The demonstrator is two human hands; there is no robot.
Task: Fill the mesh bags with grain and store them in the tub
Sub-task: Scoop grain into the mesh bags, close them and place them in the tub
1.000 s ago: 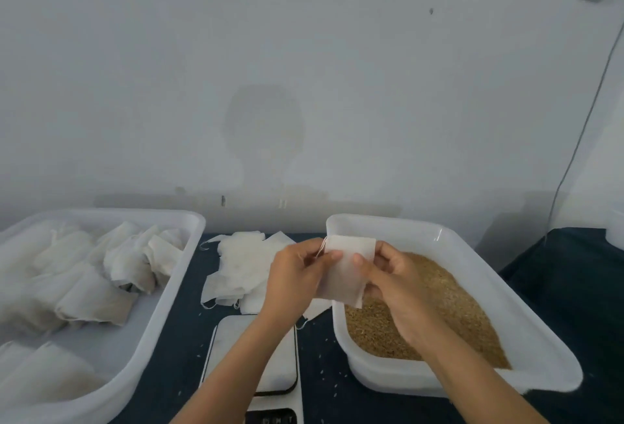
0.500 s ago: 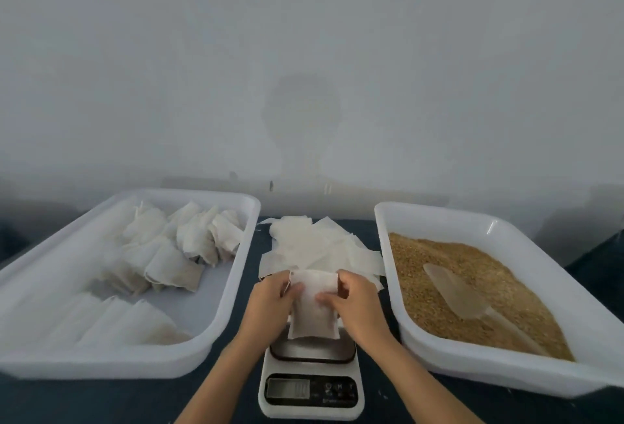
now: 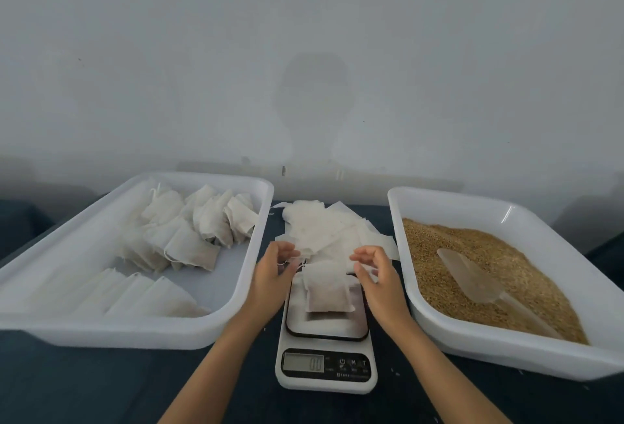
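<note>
Head view: both hands, left hand (image 3: pixel 274 275) and right hand (image 3: pixel 374 276), hover loose-fingered and empty either side of the mesh bag (image 3: pixel 327 292) on the scale (image 3: pixel 326 369), soft, light, likely floppy, best pinched at its top edge between the fingertips.

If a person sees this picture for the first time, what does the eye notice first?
Probably the mesh bag lying on the scale in the middle, with the left hand and right hand open on either side of it. Next, the right tub of grain with a scoop.
</note>
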